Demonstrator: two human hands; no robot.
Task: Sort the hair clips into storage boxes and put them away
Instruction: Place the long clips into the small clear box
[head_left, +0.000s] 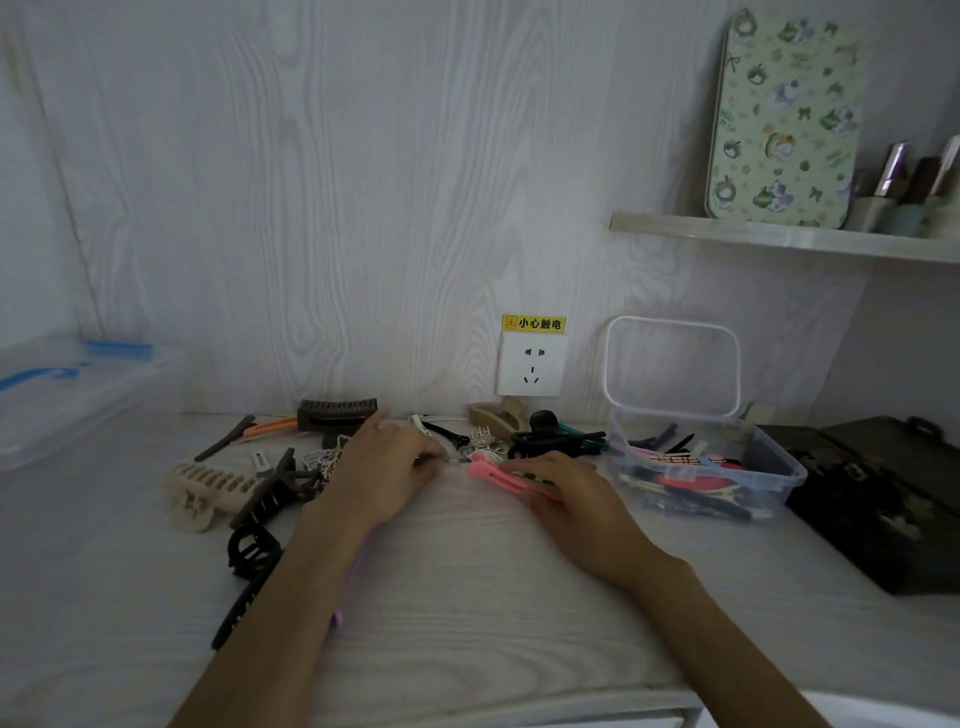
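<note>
**Ana:** Pale wood-grain wall and desk (467, 597), with a lidded clear bin (78, 395) at far left. Next come the loose big pieces: a cream claw clip (208, 493), a brown claw clip (275, 493) and a black claw clip (252, 553).

**Ben:** And the hands?

**Ana:** The left hand (384, 467) lies over the small clips mid-desk, fingertips curled onto something small and pale; I can't tell whether it truly pinches it. The right hand (571, 493) grips a bundle of flat clips, a pink clip (493, 475) sticking out to the left.

**Ben:** Where do they go?

**Ana:** Probably the open clear box (779, 467) just right of that hand, already part filled with flat clips. A dark case (883, 509) sits beyond it.

**Ben:** Risks?

**Ana:** The bundle looks loosely gathered, so I'd guess one could slide out on the lift. The left forearm also lies close to the black claw clip and could nudge it towards the desk edge.
</note>
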